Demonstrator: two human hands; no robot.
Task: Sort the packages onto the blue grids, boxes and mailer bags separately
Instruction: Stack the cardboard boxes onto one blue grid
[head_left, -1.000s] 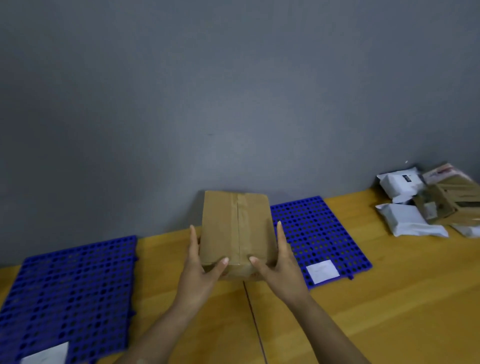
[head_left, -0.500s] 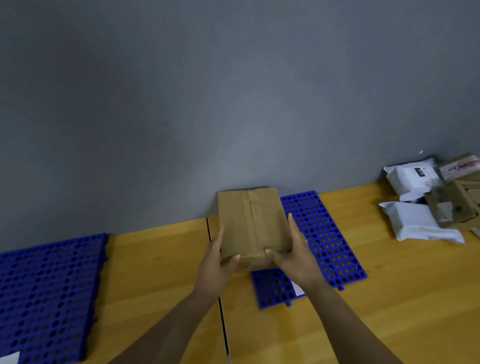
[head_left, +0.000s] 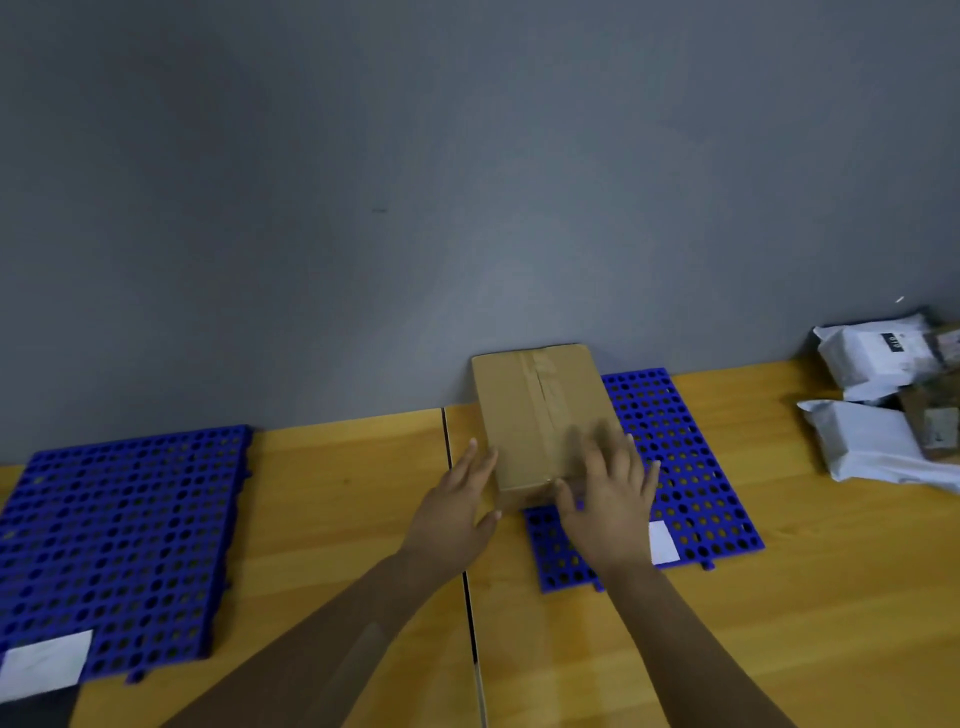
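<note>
A taped brown cardboard box (head_left: 535, 415) lies on the left part of the right blue grid (head_left: 691, 467), its far end near the grey wall. My left hand (head_left: 457, 504) is at the box's near left corner with straight, relaxed fingers. My right hand (head_left: 608, 493), motion-blurred, hovers over the box's near right corner with fingers spread. Neither hand grips the box. A second blue grid (head_left: 124, 540) lies at the left. White mailer bags (head_left: 872, 441) and small brown boxes (head_left: 930, 415) are piled at the far right.
Each grid carries a white label: one (head_left: 662, 543) on the right grid's near edge, one (head_left: 47, 662) on the left grid's near corner. A dark seam (head_left: 462, 545) splits the wooden tabletop between the grids. The grey wall bounds the far side.
Both hands set the box down onto the right grid and released it; the fingers have opened and are pulling back from it.
</note>
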